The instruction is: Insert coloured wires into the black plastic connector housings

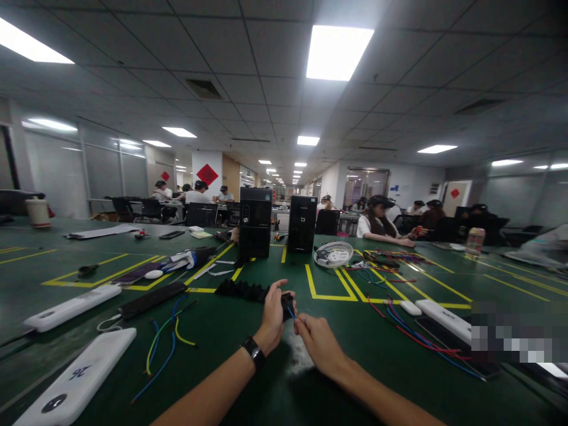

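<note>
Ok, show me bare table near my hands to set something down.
Bare table lies between your right hand and the red and blue wires, and between your left hand and the yellow wire. Crowded: far left, around long white devices.

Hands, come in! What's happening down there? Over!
Left hand holding black part. Right hand pinching blue wire at it. Dark bumpy strip beside left hand.

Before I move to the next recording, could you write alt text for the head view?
At a green table, a person's left-hand grip holds a small black part while the right-hand grip pinches a blue wire at it. Loose coloured wires lie to the left; two black computer towers stand beyond, with people seated in the background.
</note>
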Demonstrator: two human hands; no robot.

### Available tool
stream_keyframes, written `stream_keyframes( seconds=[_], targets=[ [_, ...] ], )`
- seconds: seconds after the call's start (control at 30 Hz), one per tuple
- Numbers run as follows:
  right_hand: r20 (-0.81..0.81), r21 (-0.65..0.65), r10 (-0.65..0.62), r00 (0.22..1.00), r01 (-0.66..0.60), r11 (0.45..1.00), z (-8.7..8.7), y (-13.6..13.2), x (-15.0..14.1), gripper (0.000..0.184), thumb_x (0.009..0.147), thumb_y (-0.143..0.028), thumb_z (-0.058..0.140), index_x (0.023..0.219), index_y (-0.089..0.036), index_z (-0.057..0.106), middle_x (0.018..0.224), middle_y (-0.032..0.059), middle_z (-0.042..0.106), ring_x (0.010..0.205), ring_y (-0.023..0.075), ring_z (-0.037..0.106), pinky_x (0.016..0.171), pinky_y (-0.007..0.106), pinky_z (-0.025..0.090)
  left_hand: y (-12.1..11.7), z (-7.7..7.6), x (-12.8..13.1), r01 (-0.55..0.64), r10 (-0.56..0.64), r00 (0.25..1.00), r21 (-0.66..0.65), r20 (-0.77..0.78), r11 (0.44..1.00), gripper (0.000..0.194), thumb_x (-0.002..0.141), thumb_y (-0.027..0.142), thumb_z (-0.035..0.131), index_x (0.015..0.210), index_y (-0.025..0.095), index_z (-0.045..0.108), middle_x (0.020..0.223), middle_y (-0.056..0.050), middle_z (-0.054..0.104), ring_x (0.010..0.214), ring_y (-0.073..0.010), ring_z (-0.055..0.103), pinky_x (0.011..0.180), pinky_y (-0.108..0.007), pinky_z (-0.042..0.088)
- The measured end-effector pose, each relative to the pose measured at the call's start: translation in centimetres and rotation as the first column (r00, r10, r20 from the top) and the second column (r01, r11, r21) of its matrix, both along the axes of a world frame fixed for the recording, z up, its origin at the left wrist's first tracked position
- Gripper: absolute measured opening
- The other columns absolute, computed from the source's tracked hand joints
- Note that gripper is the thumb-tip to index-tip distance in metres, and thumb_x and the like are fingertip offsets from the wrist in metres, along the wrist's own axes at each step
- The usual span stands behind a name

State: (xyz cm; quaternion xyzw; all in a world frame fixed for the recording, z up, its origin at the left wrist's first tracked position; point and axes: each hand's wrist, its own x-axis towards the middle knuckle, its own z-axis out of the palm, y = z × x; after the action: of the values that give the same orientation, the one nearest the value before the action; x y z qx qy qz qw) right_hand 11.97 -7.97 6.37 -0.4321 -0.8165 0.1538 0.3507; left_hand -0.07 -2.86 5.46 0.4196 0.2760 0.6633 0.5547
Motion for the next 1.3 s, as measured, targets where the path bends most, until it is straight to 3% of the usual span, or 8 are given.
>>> stream_keyframes(
  seconds=[0.4, 0.63, 0.73, 0.9, 1.07, 1.2, 1.27, 1.3],
  targets=[
    [-0.014, -0.069, 0.024, 1.000, -0.025, 0.997, -0.2, -0.7, -0.8, 0.030, 0.094, -0.024, 0.035, 0.078, -0.016, 0.059, 0.069, 0.0013, 0.061, 0.062, 0.0119, 0.057, 0.059, 0.020, 0.037, 0.3, -1.1, 0.3, -0.051, 0.054, 0.996, -0.044, 0.069, 0.998, 0.041, 0.083, 0.053, 0.044, 0.109, 0.021, 0.042, 0.074, 0.001, 0.055, 0.056, -0.0108, 0.055, 0.051, -0.023, 0.043],
    [-0.040, 0.112, -0.074, 0.996, 0.079, 0.991, 1.5, 0.2, 0.6, 0.037, 0.095, -0.027, 0.035, 0.068, -0.017, 0.057, 0.062, -0.0002, 0.058, 0.059, 0.0109, 0.055, 0.061, 0.020, 0.035, 0.3, -0.8, -0.2, -0.157, 0.170, 0.977, 0.101, -0.129, 0.982, 0.031, 0.085, 0.045, 0.044, 0.104, 0.020, 0.046, 0.077, -0.001, 0.058, 0.062, -0.0113, 0.056, 0.056, -0.023, 0.045],
    [0.012, 0.121, -0.087, 0.996, 0.085, 0.989, 0.9, 0.1, 0.8, 0.037, 0.096, -0.028, 0.032, 0.072, -0.017, 0.058, 0.064, 0.0005, 0.060, 0.058, 0.0108, 0.055, 0.060, 0.020, 0.034, 0.3, -0.6, 0.1, -0.118, 0.122, 0.991, 0.068, -0.059, 0.991, 0.028, 0.084, 0.041, 0.044, 0.104, 0.021, 0.044, 0.076, -0.001, 0.058, 0.059, -0.0116, 0.056, 0.054, -0.023, 0.045],
    [0.287, 0.021, 0.009, 0.958, -0.015, 1.000, -1.9, -0.4, 0.3, 0.031, 0.094, -0.028, 0.037, 0.076, -0.018, 0.060, 0.067, 0.0033, 0.064, 0.060, 0.0136, 0.059, 0.058, 0.022, 0.034, 0.7, 0.3, -0.8, -0.107, 0.120, 0.976, -0.081, 0.180, 0.991, 0.028, 0.082, 0.037, 0.046, 0.105, 0.023, 0.041, 0.071, 0.000, 0.057, 0.056, -0.0124, 0.057, 0.052, -0.025, 0.045],
    [0.127, 0.003, -0.043, 0.991, 0.043, 0.999, -1.1, 0.3, 0.4, 0.037, 0.096, -0.029, 0.028, 0.079, -0.018, 0.059, 0.071, 0.0016, 0.063, 0.065, 0.0129, 0.059, 0.061, 0.021, 0.036, 1.1, 1.3, -2.5, -0.173, 0.180, 0.976, -0.060, 0.126, 0.983, 0.029, 0.082, 0.041, 0.047, 0.103, 0.022, 0.041, 0.072, 0.001, 0.058, 0.055, -0.0118, 0.057, 0.053, -0.025, 0.046],
    [-0.001, -0.013, -0.096, 0.995, 0.096, 0.995, -0.3, 1.3, 1.3, 0.032, 0.094, -0.036, 0.035, 0.083, -0.018, 0.058, 0.066, 0.0004, 0.060, 0.061, 0.0137, 0.057, 0.058, 0.023, 0.036, 0.8, 0.9, -2.2, -0.072, 0.072, 0.997, -0.097, -0.009, 0.993, 0.032, 0.085, 0.046, 0.040, 0.104, 0.020, 0.039, 0.066, 0.000, 0.059, 0.053, -0.0134, 0.058, 0.052, -0.024, 0.044],
    [-0.009, -0.034, -0.116, 0.993, 0.116, 0.993, -0.2, 1.6, 1.6, 0.029, 0.088, -0.041, 0.047, 0.104, -0.017, 0.055, 0.062, -0.0020, 0.057, 0.056, 0.0142, 0.054, 0.054, 0.023, 0.034, 0.3, 0.3, -1.5, 0.030, -0.046, 0.994, -0.153, -0.101, 0.988, 0.036, 0.085, 0.049, 0.037, 0.107, 0.020, 0.038, 0.065, 0.000, 0.059, 0.051, -0.0147, 0.057, 0.050, -0.025, 0.042],
    [0.006, -0.048, -0.123, 0.992, 0.123, 0.991, -0.2, 1.6, 1.7, 0.041, 0.083, -0.042, 0.054, 0.117, -0.017, 0.049, 0.061, -0.0032, 0.056, 0.055, 0.0144, 0.053, 0.053, 0.023, 0.034, 0.0, 0.0, -1.0, 0.075, -0.100, 0.986, -0.177, -0.137, 0.981, 0.038, 0.086, 0.050, 0.035, 0.108, 0.020, 0.038, 0.066, -0.001, 0.059, 0.051, -0.0153, 0.057, 0.050, -0.025, 0.042]
  ],
)
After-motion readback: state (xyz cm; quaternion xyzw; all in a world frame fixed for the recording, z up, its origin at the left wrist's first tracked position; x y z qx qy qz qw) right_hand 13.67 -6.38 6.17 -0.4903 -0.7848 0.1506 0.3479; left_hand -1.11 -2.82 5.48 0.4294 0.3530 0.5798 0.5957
